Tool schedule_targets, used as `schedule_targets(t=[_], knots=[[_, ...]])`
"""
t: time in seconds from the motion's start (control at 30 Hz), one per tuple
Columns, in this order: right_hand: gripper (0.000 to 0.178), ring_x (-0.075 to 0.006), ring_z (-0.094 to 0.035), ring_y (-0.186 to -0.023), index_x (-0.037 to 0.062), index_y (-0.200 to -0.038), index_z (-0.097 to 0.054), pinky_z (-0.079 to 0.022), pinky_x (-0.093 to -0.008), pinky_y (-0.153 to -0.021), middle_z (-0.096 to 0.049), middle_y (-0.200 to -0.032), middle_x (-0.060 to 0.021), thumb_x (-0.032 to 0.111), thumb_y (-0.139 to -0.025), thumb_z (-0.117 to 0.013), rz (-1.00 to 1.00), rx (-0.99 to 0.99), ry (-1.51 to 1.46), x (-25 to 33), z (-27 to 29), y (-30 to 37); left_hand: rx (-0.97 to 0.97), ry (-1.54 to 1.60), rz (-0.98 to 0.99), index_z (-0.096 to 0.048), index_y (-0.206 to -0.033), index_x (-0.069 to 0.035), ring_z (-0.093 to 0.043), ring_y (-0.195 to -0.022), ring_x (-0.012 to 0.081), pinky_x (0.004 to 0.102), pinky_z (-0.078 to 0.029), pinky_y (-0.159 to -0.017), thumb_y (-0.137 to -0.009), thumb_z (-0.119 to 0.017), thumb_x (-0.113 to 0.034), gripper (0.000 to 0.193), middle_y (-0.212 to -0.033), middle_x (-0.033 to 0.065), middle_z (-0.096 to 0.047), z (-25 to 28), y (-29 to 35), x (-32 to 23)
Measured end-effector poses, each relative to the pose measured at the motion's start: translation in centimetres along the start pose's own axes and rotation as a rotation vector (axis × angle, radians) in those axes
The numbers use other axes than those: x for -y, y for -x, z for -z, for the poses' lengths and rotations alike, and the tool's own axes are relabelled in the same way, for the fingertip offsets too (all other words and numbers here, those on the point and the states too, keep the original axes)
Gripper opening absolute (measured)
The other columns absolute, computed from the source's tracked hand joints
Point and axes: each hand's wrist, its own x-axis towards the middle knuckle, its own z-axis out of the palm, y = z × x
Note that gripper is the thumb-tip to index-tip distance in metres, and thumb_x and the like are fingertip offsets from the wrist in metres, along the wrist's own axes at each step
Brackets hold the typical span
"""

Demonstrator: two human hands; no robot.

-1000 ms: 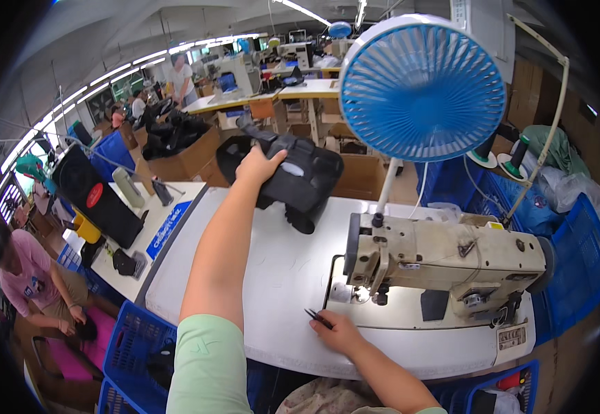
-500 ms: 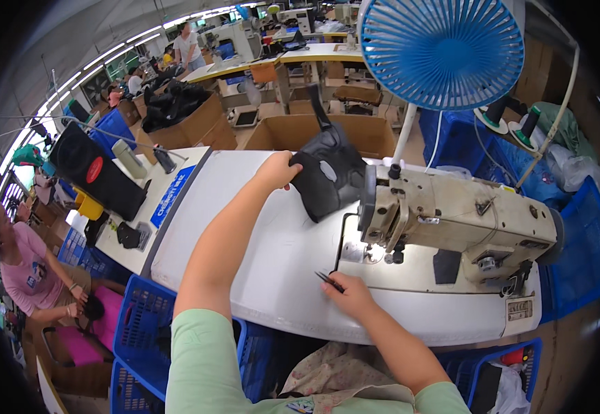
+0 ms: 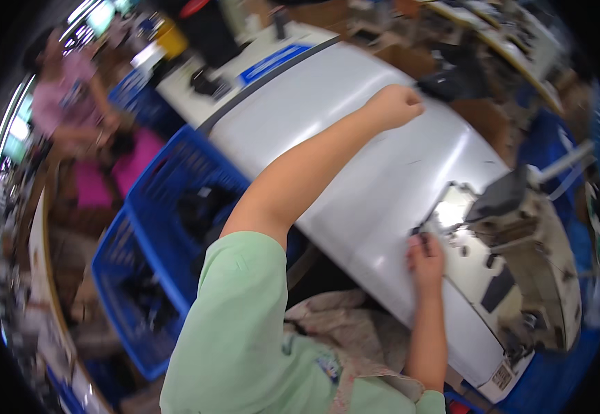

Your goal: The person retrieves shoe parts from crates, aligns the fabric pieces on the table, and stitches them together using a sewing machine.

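Note:
My left hand (image 3: 396, 108) is above the far edge of the white sewing table (image 3: 327, 131), its fingers curled in a loose fist with nothing visible in them. Just beyond it a black leather-like piece (image 3: 455, 77) hangs or lies over the cardboard box (image 3: 483, 119), blurred and apparently apart from the fingers. My right hand (image 3: 425, 259) rests at the near side of the table, closed around small dark thread snips (image 3: 417, 233). Beside it stands the sewing machine (image 3: 545, 241), with a small dark flat piece (image 3: 498, 288) on its bed.
Blue crates (image 3: 176, 207) holding dark pieces stand by the table's near left side. A seated person in pink (image 3: 72, 103) is at the far left. A neighbouring worktop (image 3: 190, 93) with a blue label adjoins the table's left end.
The view has swung left and tilted. My left hand has come away from the black piece, which is now beyond the table edge. My right hand still holds the snips.

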Motion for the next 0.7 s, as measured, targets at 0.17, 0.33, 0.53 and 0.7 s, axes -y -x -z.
schedule_targets(t=[0.17,0.33,0.53,0.7], knots=[[0.018,-0.0037,-0.045,-0.053,0.0048,-0.085,-0.059,-0.035,-0.0188,-0.048,-0.054,-0.065,0.0014,0.021,-0.092,-0.062,0.107,-0.031,0.107,1.0,-1.5,0.5,-0.68,0.289,0.34,-0.069,-0.1,-0.001,-0.061,-0.068,0.0126,0.0255,-0.05,-0.062,-0.083,-0.058,-0.003,0.02,-0.081,0.0085,-0.068,12.6,22.0,4.2],[0.018,-0.004,-0.044,-0.053,0.005,-0.088,-0.06,-0.033,-0.018,-0.047,-0.054,-0.067,0.0006,0.023,-0.093,-0.061,0.067,-0.043,0.128,1.1,-2.3,0.4,-0.886,0.084,1.042,-0.066,-0.102,-0.003,-0.058,-0.066,0.0117,0.0255,-0.044,-0.054,-0.084,-0.064,-0.03,0.032,-0.082,0.0061,-0.066,21.8,45.8,21.5],[0.02,-0.0037,-0.041,-0.052,0.0055,-0.09,-0.06,-0.029,-0.0178,-0.047,-0.053,-0.066,0.001,0.024,-0.094,-0.057,0.069,-0.157,0.181,0.5,-2.3,1.0,-0.598,0.582,1.407,-0.032,-0.146,-0.011,-0.05,-0.119,0.029,0.0464,-0.04,-0.097,-0.077,-0.067,-0.033,0.08,-0.144,0.0168,-0.039,14.8,50.8,29.5],[0.019,-0.004,-0.043,-0.054,0.0045,-0.09,-0.059,-0.031,-0.0176,-0.046,-0.054,-0.068,0.0002,0.023,-0.094,-0.058,0.091,-0.206,0.184,0.1,-1.8,0.9,-0.512,0.702,1.45,-0.023,-0.15,-0.015,-0.044,-0.128,0.0268,0.0385,-0.035,-0.105,-0.077,-0.067,-0.024,0.086,-0.146,0.0125,-0.039,15.7,52.4,33.2]])
